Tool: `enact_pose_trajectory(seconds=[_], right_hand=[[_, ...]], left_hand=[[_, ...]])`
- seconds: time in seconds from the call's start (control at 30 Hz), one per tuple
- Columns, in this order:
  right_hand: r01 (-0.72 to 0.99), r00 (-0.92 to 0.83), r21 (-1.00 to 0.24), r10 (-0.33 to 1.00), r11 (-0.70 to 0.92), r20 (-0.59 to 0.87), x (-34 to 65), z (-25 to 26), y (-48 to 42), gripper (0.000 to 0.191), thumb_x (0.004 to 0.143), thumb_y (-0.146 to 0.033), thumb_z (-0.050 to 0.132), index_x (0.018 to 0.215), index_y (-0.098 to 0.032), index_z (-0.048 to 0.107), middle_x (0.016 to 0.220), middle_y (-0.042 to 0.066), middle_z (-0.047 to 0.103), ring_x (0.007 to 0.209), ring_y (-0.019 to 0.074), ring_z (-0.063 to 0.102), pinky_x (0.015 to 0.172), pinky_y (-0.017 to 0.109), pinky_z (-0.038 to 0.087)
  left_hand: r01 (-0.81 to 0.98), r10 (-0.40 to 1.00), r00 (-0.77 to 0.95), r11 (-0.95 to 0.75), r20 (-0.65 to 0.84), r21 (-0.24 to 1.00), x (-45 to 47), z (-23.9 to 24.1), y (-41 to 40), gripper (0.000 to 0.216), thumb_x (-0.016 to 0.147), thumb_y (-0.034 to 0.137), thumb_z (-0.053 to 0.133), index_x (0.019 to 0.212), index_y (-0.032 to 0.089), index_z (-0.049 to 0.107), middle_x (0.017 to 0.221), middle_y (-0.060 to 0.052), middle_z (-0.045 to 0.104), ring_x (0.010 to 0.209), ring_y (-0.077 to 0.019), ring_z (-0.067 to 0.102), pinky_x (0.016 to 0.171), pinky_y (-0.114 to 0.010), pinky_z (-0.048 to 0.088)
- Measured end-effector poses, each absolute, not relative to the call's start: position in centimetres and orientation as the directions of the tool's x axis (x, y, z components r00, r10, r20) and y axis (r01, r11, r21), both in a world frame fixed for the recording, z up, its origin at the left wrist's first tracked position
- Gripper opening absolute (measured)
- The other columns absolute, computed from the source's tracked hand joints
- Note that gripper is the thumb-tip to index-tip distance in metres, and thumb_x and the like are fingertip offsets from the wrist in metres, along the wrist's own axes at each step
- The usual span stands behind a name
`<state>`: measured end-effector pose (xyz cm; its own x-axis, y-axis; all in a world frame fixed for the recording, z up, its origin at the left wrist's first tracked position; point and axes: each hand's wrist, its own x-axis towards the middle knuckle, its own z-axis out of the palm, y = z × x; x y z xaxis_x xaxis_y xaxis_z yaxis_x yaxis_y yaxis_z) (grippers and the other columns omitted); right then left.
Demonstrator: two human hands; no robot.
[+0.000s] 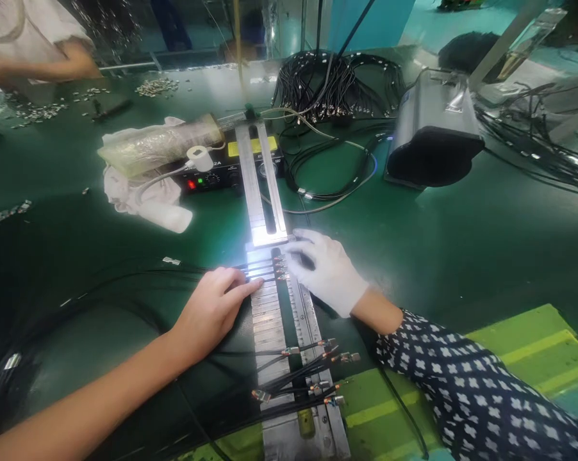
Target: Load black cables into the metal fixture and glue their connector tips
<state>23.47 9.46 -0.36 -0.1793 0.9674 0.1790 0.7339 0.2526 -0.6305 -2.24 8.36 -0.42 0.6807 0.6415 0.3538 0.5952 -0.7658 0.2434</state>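
Observation:
A long metal fixture (267,320) with cross slots runs away from me down the middle of the bench. Several black cables (261,264) lie across its far part, with small metal connectors (282,269) at their right ends. My bare left hand (216,307) is closed on these cables, thumb and forefinger pressed down at the slots. My right hand (326,272), in a white glove, curls its thumb and forefinger together against the connectors; the exact contact is partly hidden. Nearer to me, more cable ends with connectors (318,387) lie loosely over the fixture.
Beyond the fixture, a slotted metal bar (260,186) leads to a black control box (222,176). A wrapped roll (164,147) lies on it. A grey-black machine (433,131) stands right of cable bundles (327,86). Small parts (157,86) lie scattered near another person's arm (63,64).

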Motion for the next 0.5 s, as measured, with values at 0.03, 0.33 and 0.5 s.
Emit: enact_pose_trajectory(seconds=[0.03, 0.33, 0.5], right_hand=[[0.732, -0.178, -0.632, 0.967, 0.255, 0.183, 23.5, -0.4, 9.5, 0.02, 0.091, -0.026, 0.066, 0.106, -0.031, 0.078, 0.136, 0.002, 0.066, 0.123, 0.0267, 0.063, 0.107, 0.047, 0.049], [0.631, -0.122, -0.73, 0.963, 0.261, 0.239, 24.0, 0.4, 8.8, 0.016, 0.093, -0.025, 0.065, 0.103, -0.027, 0.078, 0.138, 0.006, 0.063, 0.127, 0.0256, 0.061, 0.11, 0.046, 0.048], [0.412, -0.32, -0.729, 0.836, 0.546, 0.445, 23.7, 3.0, 6.1, 0.022, 0.095, -0.022, 0.06, 0.08, -0.025, 0.076, 0.112, 0.004, 0.074, 0.109, 0.0204, 0.069, 0.098, 0.039, 0.055]], left_hand=[[0.587, 0.643, 0.683, -0.766, 0.348, 0.262, -2.2, -0.4, 8.6, 0.032, 0.097, 0.011, 0.046, 0.115, 0.024, 0.069, 0.093, -0.005, 0.064, 0.083, -0.017, 0.057, 0.071, -0.029, 0.047], [0.587, 0.677, 0.64, -0.736, 0.364, 0.337, -2.5, 3.3, 8.2, 0.031, 0.097, 0.006, 0.05, 0.12, 0.022, 0.063, 0.099, -0.002, 0.059, 0.088, -0.0115, 0.059, 0.076, -0.022, 0.049], [0.569, 0.694, 0.588, -0.72, 0.415, 0.398, -2.4, 5.6, 4.1, 0.036, 0.095, 0.002, 0.051, 0.123, 0.024, 0.06, 0.101, -0.002, 0.056, 0.089, -0.0104, 0.058, 0.077, -0.021, 0.05]])
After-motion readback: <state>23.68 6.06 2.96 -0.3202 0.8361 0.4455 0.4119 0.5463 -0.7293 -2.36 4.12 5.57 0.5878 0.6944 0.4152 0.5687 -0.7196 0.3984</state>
